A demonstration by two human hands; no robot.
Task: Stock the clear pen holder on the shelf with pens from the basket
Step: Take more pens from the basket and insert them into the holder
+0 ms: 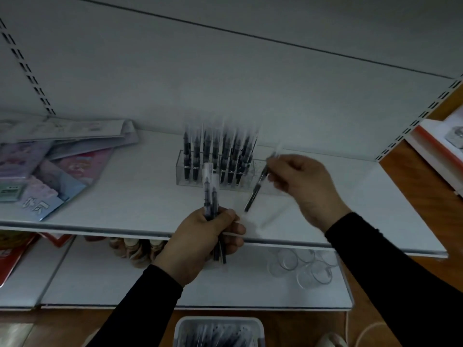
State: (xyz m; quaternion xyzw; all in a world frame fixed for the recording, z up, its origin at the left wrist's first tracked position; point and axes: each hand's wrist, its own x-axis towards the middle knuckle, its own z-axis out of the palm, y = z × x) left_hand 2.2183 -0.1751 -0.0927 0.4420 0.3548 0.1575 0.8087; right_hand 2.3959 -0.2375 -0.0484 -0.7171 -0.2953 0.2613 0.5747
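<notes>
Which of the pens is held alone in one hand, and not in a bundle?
The single pen pinched by the right hand, tilted beside the clear pen holder. The left hand grips several pens together.

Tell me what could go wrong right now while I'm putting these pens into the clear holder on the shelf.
The right hand pinches a single pen at a slant; it may knock the upright pens crowded in the clear holder. The left hand grips a small bundle of pens, and one could slip to the lower shelf.
</notes>
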